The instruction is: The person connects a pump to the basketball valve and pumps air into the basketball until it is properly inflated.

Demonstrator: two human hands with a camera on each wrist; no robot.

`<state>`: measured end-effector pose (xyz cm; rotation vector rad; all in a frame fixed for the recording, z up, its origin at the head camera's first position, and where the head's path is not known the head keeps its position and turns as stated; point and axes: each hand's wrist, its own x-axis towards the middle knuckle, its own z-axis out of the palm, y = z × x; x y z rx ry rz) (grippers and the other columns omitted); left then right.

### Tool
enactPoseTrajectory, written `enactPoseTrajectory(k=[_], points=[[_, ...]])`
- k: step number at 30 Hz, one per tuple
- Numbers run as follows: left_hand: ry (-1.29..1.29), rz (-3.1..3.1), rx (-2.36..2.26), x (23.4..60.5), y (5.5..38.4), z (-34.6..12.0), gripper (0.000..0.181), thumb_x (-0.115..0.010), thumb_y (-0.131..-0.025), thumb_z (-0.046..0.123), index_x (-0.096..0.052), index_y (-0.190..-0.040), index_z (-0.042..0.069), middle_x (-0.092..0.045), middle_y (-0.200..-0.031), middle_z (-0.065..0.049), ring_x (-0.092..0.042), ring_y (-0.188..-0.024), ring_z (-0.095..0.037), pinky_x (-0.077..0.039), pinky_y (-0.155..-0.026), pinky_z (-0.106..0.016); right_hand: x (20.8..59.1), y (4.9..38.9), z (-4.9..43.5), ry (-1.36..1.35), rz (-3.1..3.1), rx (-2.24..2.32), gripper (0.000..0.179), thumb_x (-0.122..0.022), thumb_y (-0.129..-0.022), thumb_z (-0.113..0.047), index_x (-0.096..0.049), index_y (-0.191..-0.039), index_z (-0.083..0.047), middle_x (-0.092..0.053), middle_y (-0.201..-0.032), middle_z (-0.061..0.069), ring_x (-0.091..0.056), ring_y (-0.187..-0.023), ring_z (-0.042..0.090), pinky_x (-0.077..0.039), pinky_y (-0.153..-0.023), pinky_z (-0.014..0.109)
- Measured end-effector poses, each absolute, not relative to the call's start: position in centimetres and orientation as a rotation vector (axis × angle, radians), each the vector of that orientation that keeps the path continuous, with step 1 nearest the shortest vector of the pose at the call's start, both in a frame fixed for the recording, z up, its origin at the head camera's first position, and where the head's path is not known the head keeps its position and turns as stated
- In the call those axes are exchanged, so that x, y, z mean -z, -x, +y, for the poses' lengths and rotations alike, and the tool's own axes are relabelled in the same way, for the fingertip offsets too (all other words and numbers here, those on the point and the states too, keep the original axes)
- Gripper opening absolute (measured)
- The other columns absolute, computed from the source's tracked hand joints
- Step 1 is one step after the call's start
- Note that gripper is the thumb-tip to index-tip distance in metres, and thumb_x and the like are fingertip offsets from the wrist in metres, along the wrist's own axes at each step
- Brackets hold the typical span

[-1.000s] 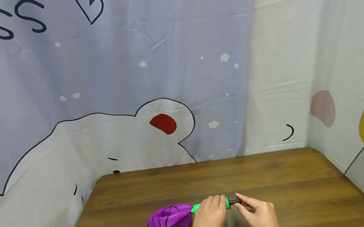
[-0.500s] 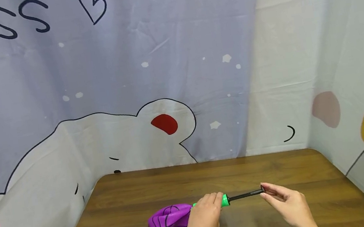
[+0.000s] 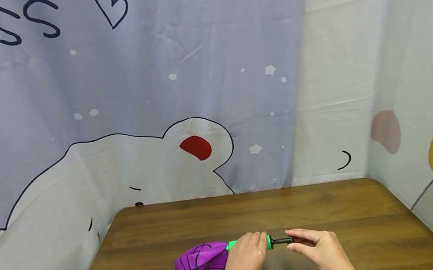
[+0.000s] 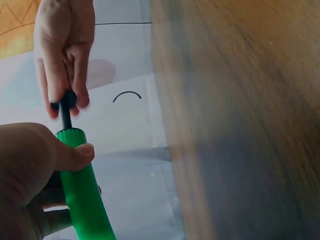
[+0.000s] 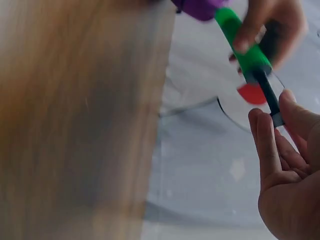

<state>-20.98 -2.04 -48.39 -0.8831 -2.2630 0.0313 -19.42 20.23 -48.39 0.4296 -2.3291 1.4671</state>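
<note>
Gripping a green cylindrical pump (image 4: 90, 195) in my left hand (image 3: 245, 260) over the wooden counter (image 3: 334, 206), I pinch its black plunger (image 3: 282, 240) with my right hand (image 3: 322, 251); a creased purple, black-lined ball (image 3: 201, 265) adjoins its tip.

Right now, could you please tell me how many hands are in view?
2: the left hand grips the green pump; the right hand pinches its black handle.

Pump (image 3: 270, 242): partly hidden behind left hand (image 3: 246, 262), head view
Ball (image 5: 200, 7): cut off above, right wrist view
Bench (image 5: 75, 125): blurred there
</note>
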Motion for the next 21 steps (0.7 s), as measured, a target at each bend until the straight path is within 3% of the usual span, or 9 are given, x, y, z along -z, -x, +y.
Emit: enactPoseTrajectory(k=[4, 10, 16, 21], points=[[0.878, -2.249, -0.051, 48.6, 20.8, -1.8, 0.055, -0.086, -0.061, 0.013, -0.069, -0.113, 0.008, -0.068, -0.098, 0.002, -0.064, -0.088, -0.013, -0.057, -0.083, -0.025, 49.3, 19.7, 18.7, -0.448, -2.313, -1.455, 0.028, -0.084, -0.078, -0.009, -0.079, -0.105, -0.004, -0.078, -0.093, 0.009, -0.071, -0.08, 0.002, -0.06, -0.065, 0.019], [0.88, -2.306, 0.028, 48.8, 21.1, -1.5, 0.05, -0.084, -0.066, 0.009, -0.067, -0.112, 0.011, -0.067, -0.098, 0.004, -0.064, -0.088, -0.011, -0.056, -0.08, -0.024, 49.5, 19.8, 18.8, -0.361, -2.343, -1.571, 0.029, -0.083, -0.081, -0.008, -0.078, -0.11, -0.008, -0.077, -0.105, 0.009, -0.073, -0.089, 0.006, -0.061, -0.074, 0.021], [0.895, -2.418, 0.11, 48.7, 21.1, -1.9, 0.047, -0.084, -0.075, 0.013, -0.063, -0.116, 0.012, -0.065, -0.102, 0.003, -0.064, -0.094, -0.011, -0.056, -0.083, -0.023, 48.8, 19.4, 21.2, -0.315, -2.425, -1.534, 0.027, -0.08, -0.086, -0.015, -0.077, -0.113, -0.013, -0.077, -0.105, 0.005, -0.072, -0.09, 0.006, -0.061, -0.076, 0.022], [0.854, -2.476, 0.146, 48.1, 21.1, -2.2, 0.047, -0.083, -0.081, 0.019, -0.062, -0.122, 0.011, -0.064, -0.106, 0.003, -0.064, -0.097, -0.012, -0.057, -0.085, -0.023, 47.4, 19.0, 23.9, -0.239, -2.435, -1.498, 0.032, -0.078, -0.089, -0.021, -0.075, -0.12, -0.018, -0.075, -0.115, 0.003, -0.071, -0.097, 0.005, -0.06, -0.079, 0.02]])
